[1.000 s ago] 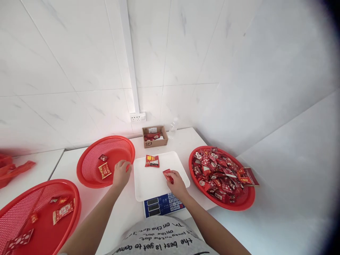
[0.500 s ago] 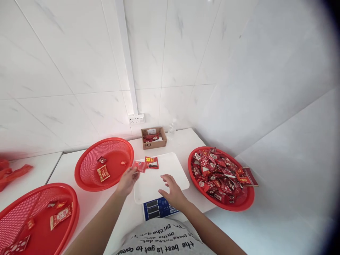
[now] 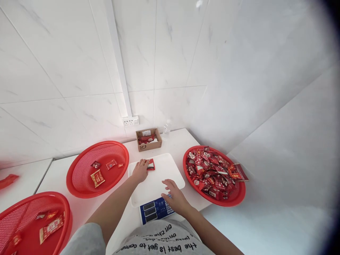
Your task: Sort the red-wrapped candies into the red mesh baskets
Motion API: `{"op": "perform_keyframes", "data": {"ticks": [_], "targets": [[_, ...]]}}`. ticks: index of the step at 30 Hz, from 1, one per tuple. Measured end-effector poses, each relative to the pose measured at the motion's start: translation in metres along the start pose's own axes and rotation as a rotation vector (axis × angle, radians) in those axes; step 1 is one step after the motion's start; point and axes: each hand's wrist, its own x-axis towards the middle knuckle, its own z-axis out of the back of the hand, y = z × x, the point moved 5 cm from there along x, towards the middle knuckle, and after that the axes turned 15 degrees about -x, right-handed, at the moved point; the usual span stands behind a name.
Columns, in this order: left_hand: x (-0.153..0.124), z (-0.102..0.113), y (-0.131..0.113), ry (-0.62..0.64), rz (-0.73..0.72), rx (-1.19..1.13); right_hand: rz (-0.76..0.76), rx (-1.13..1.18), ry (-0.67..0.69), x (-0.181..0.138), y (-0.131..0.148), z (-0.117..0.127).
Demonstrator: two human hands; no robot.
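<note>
A white tray (image 3: 156,191) lies on a blue digital scale (image 3: 156,209) in front of me. On its far part is a red snack packet (image 3: 152,165), its left portion covered by my left hand (image 3: 140,171). The fingers of that hand are bent down over the packet, the thumb out of sight. My right hand (image 3: 174,198) hovers at the tray's near right edge, fingers apart and holding nothing. To the left, a red mesh basket (image 3: 79,173) contains several small packets, among them a red one (image 3: 111,164) and a gold-and-red one (image 3: 97,178).
On the right, a red basket (image 3: 240,198) is heaped with red packets and overhangs the table edge. Another red basket (image 3: 67,216) with several packets is at near left. A cardboard box (image 3: 149,146) and clear plastic bottle (image 3: 166,130) are by the wall, below a socket (image 3: 130,121).
The red packet from my left hand is now in the left basket. That hand has come back over the tray onto the other packet. My right hand stays almost where it was.
</note>
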Motion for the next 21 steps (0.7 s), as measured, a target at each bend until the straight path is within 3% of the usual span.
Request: {"op": "perform_keyframes", "data": {"ticks": [6,11,13,16,18,21], "targets": [[-0.011,-0.010,0.002,0.098,0.054,0.135,-0.013,-0.019,-0.031,-0.002,-0.009,-0.002],[-0.045,-0.017,-0.009,0.184,0.159,0.012,-0.020,0.055,-0.113,0.010,-0.001,0.003],[-0.061,-0.021,-0.018,0.279,0.230,-0.124,-0.027,0.123,-0.104,0.017,0.005,0.007],[-0.085,-0.026,-0.032,0.397,0.370,-0.543,-0.017,0.218,0.038,0.026,0.017,0.007],[-0.096,-0.025,-0.038,0.376,0.424,-0.803,-0.045,0.240,0.066,0.030,0.021,0.009],[-0.106,-0.023,-0.038,0.279,0.428,-0.917,-0.128,0.227,-0.006,0.032,0.022,0.013]]}}
